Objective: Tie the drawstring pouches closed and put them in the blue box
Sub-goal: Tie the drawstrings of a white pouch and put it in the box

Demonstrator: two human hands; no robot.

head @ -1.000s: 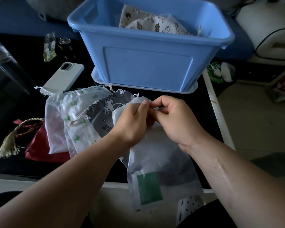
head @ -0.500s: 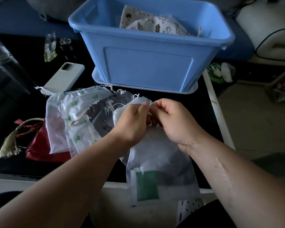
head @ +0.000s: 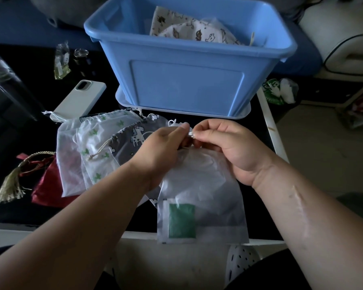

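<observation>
Your left hand (head: pixel 161 147) and right hand (head: pixel 228 147) meet, pinching the white pouch (head: pixel 201 197) top, which points toward the blue box (head: pixel 187 80).

Your left hand (head: pixel 161 147) and right hand (head: pixel 228 151) meet at the neck of a sheer white pouch (head: pixel 201 195), each pinching its drawstring (head: pixel 191 133). The pouch stretches from them toward you, a green card (head: pixel 182 220) inside. Beyond your hands stands the blue box (head: pixel 187 80), with printed pouches (head: pixel 189 30) in it. Left of your left hand lie a grey pouch (head: pixel 132 139), a leaf-print pouch (head: pixel 99 143), a red pouch (head: pixel 44 189) and, farther off, a phone (head: pixel 80 99).
</observation>
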